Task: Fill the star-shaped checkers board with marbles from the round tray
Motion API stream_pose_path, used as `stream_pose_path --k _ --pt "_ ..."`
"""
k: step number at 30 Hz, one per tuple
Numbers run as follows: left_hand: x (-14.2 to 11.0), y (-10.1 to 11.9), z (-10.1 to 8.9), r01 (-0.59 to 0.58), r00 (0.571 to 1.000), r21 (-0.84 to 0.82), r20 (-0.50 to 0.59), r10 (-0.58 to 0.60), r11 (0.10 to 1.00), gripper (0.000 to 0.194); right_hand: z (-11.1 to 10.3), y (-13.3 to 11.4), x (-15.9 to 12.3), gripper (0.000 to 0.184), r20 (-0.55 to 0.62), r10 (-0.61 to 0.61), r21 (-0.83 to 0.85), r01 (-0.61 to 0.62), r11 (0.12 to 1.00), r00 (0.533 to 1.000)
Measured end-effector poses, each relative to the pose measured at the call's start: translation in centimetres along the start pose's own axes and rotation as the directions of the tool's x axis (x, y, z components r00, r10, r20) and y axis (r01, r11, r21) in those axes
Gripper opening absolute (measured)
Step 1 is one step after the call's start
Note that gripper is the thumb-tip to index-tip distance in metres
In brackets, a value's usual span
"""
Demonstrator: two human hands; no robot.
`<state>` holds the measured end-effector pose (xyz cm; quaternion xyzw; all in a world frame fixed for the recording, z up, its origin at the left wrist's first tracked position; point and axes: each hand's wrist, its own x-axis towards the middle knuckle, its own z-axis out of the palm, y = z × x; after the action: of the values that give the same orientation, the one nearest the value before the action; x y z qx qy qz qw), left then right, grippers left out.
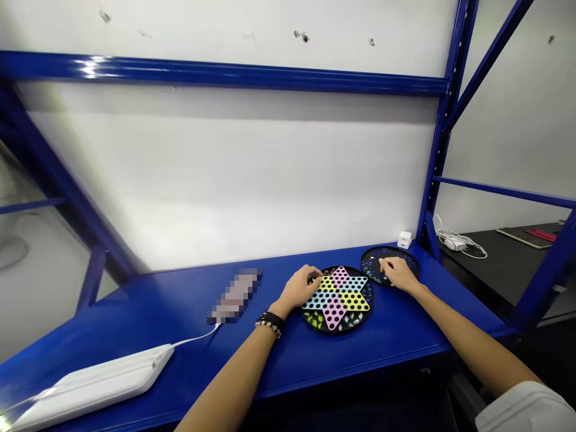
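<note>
A round Chinese checkers board [335, 299] with a pink, yellow and light-blue star full of holes lies on the blue table. Small coloured pieces sit in its dark rim sections. My left hand [302, 286] rests at the board's upper left edge, fingers curled and their tips drawn together; anything between them is too small to make out. Farther right, my right hand [399, 273] is over a round black tray [369, 277] with small, mostly bluish pieces scattered in it. Its fingers are pinched, and what they hold, if anything, cannot be made out.
White charger plugs [404, 239] stand at the back right corner of the blue table [279, 354]. To the left lie a blurred-out phone-like item [236, 295] and a white power strip [99, 381] with a cable. Blue frame posts [438, 144] rise behind.
</note>
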<state>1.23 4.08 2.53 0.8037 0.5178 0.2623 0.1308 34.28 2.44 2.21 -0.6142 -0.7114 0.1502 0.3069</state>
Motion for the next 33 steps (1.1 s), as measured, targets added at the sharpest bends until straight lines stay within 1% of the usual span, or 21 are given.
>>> stream_pose_path --k 3,6,10,13,16,18,21,24,26,28,29,31,33 --pt "0.1 -0.2 0.1 -0.004 1.0 -0.008 0.004 0.004 1.0 0.031 -1.7 1.2 0.0 0.047 -0.019 0.06 -0.057 -0.061 0.997 0.998" --pt "0.2 -0.5 0.3 -0.003 1.0 -0.004 -0.001 0.003 1.0 0.03 -2.5 1.6 -0.3 0.048 0.055 0.059 -0.09 -0.053 0.995 0.997" --pt "0.3 -0.8 0.4 -0.01 1.0 0.011 -0.003 0.011 1.0 0.028 -1.7 0.8 -0.8 0.048 0.148 -0.056 0.066 0.047 0.997 0.987" --pt "0.3 -0.7 0.4 -0.019 1.0 0.012 -0.005 0.019 1.0 0.028 -0.8 0.0 -0.8 0.045 0.149 -0.093 0.164 0.068 0.984 0.984" --pt "0.3 -0.6 0.4 -0.021 1.0 0.013 -0.007 0.021 1.0 0.028 -0.5 -0.4 -0.8 0.041 0.134 -0.12 0.238 0.085 0.968 0.984" --pt "0.3 -0.7 0.4 -0.022 1.0 0.017 -0.011 0.022 1.0 0.028 -0.5 -0.5 -0.8 0.04 0.15 -0.127 0.268 0.083 0.96 0.981" --pt "0.3 -0.8 0.4 -0.021 1.0 0.016 -0.013 0.021 1.0 0.028 -0.5 -0.2 -0.7 0.039 0.163 -0.104 0.277 0.055 0.959 0.981" --pt "0.4 -0.9 0.5 -0.017 1.0 0.007 -0.016 0.017 1.0 0.029 -0.4 0.0 -0.6 0.038 0.107 -0.086 0.291 0.052 0.955 0.991" --pt "0.4 -1.0 0.5 -0.018 1.0 0.01 -0.011 0.018 1.0 0.03 -0.4 -0.3 -0.7 0.036 0.04 -0.116 0.269 0.102 0.958 0.992" --pt "0.4 -1.0 0.5 -0.015 1.0 0.02 -0.003 0.016 1.0 0.03 -0.2 -1.0 -1.1 0.034 -0.018 -0.179 0.198 0.179 0.964 0.984" --pt "0.4 -1.0 0.5 -0.013 1.0 0.023 0.0 0.013 1.0 0.03 -0.1 -1.4 -1.3 0.033 -0.03 -0.214 0.149 0.216 0.965 0.976" --pt "0.4 -0.9 0.5 -0.01 1.0 0.021 -0.001 0.01 1.0 0.03 0.3 -2.5 -2.0 0.029 -0.004 -0.27 0.046 0.27 0.962 0.963" --pt "0.3 -0.9 0.5 -0.01 1.0 0.015 -0.006 0.01 1.0 0.03 0.7 -3.5 -2.8 0.026 0.056 -0.297 -0.056 0.3 0.952 0.953"
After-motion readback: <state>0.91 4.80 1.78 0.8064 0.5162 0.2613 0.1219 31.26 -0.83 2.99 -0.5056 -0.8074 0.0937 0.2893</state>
